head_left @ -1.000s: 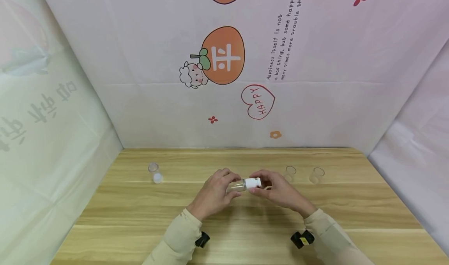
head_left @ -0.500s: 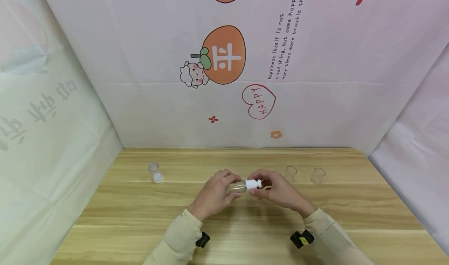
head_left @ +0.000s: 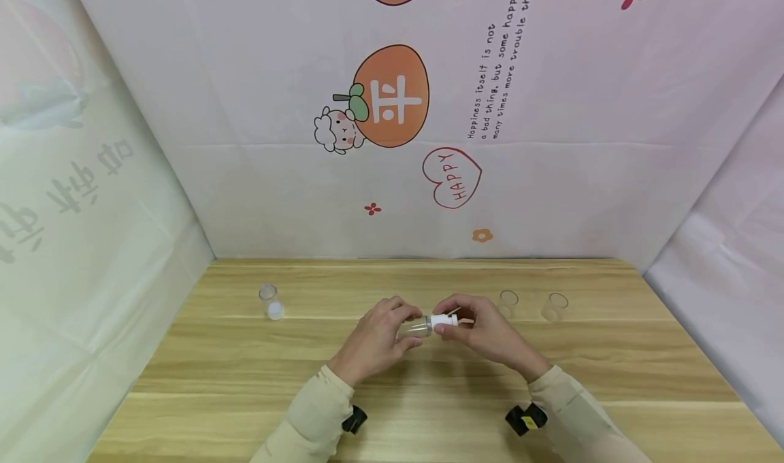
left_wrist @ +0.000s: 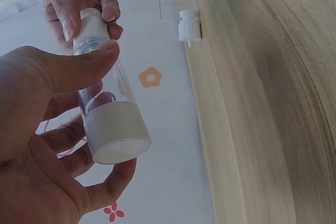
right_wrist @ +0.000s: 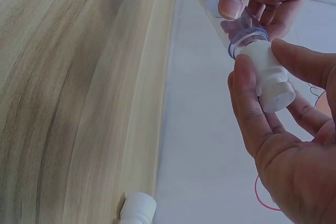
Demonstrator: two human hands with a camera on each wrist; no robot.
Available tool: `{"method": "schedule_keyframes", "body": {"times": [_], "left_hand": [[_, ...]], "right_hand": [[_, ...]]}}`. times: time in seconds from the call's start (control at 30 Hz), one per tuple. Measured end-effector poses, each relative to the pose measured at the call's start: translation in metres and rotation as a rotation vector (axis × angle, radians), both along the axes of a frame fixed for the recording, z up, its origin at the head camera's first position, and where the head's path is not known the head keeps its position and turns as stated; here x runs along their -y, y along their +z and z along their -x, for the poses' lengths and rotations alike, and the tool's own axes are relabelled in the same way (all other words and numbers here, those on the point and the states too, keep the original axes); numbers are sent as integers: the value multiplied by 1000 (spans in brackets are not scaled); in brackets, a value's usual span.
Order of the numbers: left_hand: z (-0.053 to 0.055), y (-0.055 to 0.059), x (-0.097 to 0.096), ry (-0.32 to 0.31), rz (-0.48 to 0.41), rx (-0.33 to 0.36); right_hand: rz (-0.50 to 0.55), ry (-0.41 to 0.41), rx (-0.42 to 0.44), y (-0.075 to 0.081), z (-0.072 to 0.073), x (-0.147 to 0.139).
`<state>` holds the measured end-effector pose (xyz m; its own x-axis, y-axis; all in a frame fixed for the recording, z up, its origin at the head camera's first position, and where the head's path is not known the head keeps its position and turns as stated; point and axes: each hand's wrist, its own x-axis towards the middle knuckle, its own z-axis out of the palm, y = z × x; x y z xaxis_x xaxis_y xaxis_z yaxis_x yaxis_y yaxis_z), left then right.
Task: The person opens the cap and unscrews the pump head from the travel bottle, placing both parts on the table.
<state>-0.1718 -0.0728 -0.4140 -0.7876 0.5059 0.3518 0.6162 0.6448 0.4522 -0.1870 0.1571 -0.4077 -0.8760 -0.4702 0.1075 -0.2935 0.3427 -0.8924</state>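
A clear bottle [head_left: 416,327] with a white base [left_wrist: 118,132] lies tilted between my two hands. My left hand [head_left: 378,333] grips its clear body, thumb across the upper part in the left wrist view. My right hand [head_left: 486,330] pinches the white pump head [right_wrist: 265,66] with thumb and fingers. In the right wrist view the pump head sits at the bottle's clear neck [right_wrist: 239,43]. Part of the clear body is hidden behind the left fingers.
A clear bottle body with a white base [head_left: 273,305] stands on the wooden table [head_left: 245,395] at the left. Two clear caps [head_left: 554,306] stand at the right. Another white pump head [left_wrist: 189,26] is on the table. A printed white sheet [head_left: 275,197] rises behind.
My right fingers have shifted round the white pump head, the pump head turning slightly. The left hand keeps its hold on the bottle with hardly any movement.
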Motion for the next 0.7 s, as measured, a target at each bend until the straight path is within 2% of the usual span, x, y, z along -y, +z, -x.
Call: {"method": "schedule_keyframes", "body": {"times": [0.33, 0.7], "left_hand": [[1, -1, 1, 0, -4, 15], [4, -6, 6, 12, 1, 18]], "right_hand": [[53, -1, -31, -1, -1, -2], [33, -28, -96, -2, -3, -7]]}}
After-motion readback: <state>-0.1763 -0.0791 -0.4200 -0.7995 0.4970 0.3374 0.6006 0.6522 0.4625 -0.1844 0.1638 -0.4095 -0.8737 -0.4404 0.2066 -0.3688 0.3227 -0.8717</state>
